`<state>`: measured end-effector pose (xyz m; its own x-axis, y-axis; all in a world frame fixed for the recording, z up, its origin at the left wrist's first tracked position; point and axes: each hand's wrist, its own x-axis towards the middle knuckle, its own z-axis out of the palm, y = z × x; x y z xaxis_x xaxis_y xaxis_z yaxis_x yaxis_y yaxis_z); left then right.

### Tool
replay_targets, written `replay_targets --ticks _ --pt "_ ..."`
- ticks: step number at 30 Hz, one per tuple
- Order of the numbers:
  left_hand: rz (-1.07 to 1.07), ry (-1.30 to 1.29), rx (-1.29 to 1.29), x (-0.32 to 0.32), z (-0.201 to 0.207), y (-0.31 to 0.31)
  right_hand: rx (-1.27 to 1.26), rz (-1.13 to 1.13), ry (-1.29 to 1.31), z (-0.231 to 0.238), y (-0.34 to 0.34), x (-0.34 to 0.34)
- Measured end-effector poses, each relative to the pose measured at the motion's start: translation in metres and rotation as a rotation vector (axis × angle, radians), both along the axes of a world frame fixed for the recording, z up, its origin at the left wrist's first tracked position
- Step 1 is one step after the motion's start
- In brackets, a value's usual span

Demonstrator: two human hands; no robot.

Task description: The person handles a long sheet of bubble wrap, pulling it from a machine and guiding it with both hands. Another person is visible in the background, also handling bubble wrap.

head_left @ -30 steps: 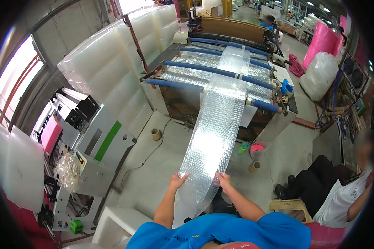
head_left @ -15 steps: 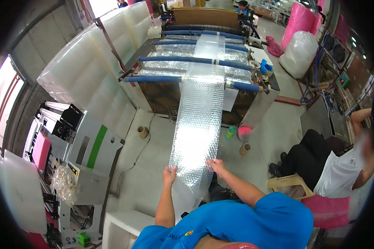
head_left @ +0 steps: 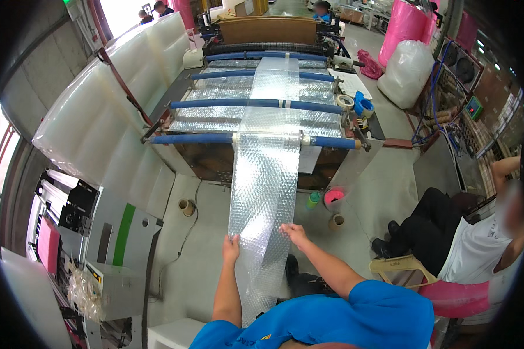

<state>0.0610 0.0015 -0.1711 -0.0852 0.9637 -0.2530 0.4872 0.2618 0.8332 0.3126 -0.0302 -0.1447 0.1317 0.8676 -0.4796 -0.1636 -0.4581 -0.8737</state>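
A bright blue shirt is worn, its cloth plain over most of its spread and broken by a few soft folds. The sleeves are cut short and loose, in the same blue, so that the forearms are left bare. On the front, a small yellow mark is seen beside dark lettering, both blurred. The left hand and the right hand are left uncovered. Dark legwear is partly glimpsed past the shirt's edge, its cut not made out
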Motion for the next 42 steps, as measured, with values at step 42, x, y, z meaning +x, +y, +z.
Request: replay_targets --ticks 42 --pt "-0.149 0.067 -0.146 -0.057 0.109 -0.092 0.223 0.016 -0.021 0.067 -0.084 -0.046"
